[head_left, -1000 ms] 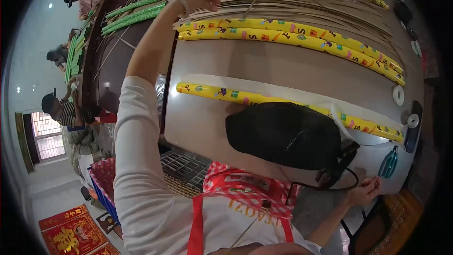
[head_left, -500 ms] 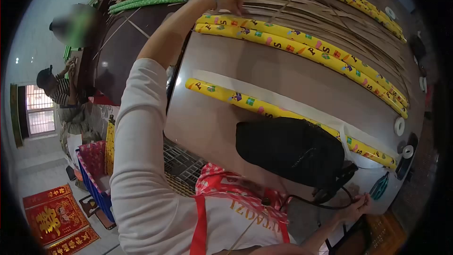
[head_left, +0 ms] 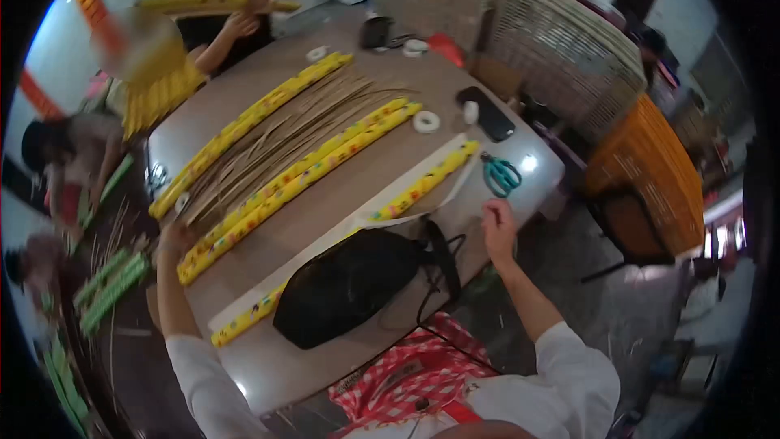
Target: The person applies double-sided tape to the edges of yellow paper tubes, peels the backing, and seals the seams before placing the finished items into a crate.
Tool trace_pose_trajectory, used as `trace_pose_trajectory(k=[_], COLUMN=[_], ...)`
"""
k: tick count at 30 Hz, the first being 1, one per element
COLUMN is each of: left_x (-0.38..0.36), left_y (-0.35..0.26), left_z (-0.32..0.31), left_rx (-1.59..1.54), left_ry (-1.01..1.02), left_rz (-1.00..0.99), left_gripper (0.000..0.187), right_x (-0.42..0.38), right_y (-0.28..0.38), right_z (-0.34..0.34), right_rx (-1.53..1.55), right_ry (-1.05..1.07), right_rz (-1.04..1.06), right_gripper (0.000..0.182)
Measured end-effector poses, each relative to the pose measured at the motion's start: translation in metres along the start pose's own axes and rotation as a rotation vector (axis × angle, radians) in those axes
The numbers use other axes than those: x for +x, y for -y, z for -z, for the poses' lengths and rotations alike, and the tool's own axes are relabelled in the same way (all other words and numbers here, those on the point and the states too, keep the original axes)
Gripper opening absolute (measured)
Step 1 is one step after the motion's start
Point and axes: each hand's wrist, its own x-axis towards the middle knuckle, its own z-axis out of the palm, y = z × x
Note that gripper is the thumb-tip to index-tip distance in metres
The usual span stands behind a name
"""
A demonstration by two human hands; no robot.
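Note:
My left hand (head_left: 176, 236), blurred, is at the left ends of the thin brown strips (head_left: 264, 146), just above the ends of a pair of yellow printed rolls (head_left: 301, 187). Its fingers are smeared by motion. Near the table's right edge, my right hand (head_left: 497, 219) has its fingers curled in, with nothing visible in them. Teal-handled scissors (head_left: 501, 176) lie just beyond it. Between my arms, a black bag (head_left: 349, 284) with a strap lies across another yellow roll (head_left: 426, 183) and a long white strip (head_left: 406, 187).
More yellow rolls (head_left: 252, 130) lie along the far side. White tape rolls (head_left: 426, 122) and a dark phone (head_left: 486, 114) are on the table (head_left: 341, 374). Across it, a person (head_left: 236, 24) holds yellow rolls. Green rolls (head_left: 114, 293) lie at left; an orange-covered chair (head_left: 646, 179) stands right.
My view has swung round to the right, bringing the person across the table and the chair into sight. My left hand stays by the strip ends; my right hand now shows beside the scissors.

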Motion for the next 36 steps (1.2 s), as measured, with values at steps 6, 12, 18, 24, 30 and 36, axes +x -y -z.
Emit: trace_pose_trajectory(k=[6,12,18,24,30,36], left_x=[-0.068,-0.109,-0.266,-0.392,-0.509,-0.559], left_y=[-0.109,-0.111,-0.176,-0.313,-0.383,-0.291], left_z=[0.004,0.111,0.157,0.141,0.022,0.045], left_rx=[0.738,0.945,1.337,1.308,0.936,0.369], left_ry=[-0.233,-0.202,-0.625,-0.850,-0.784,-0.534], left_rz=[0.027,0.338,-0.016,-0.494,-0.681,-0.731], left_gripper=[0.019,0.020,0.019,0.020,0.012,0.011], right_x=[0.001,-0.001,0.025,-0.017,-0.100,-0.055], right_y=[-0.003,-0.006,0.073,0.298,0.397,0.388], right_z=[-0.008,-0.010,-0.027,-0.149,-0.209,-0.075], right_rx=[0.004,0.026,0.184,0.180,0.664,-0.144], right_ry=[-0.071,-0.076,-0.035,0.400,0.805,0.761], right_rz=[0.160,0.113,0.115,1.168,1.421,1.725], right_gripper=[0.007,0.009,0.012,0.034,0.023,0.023])
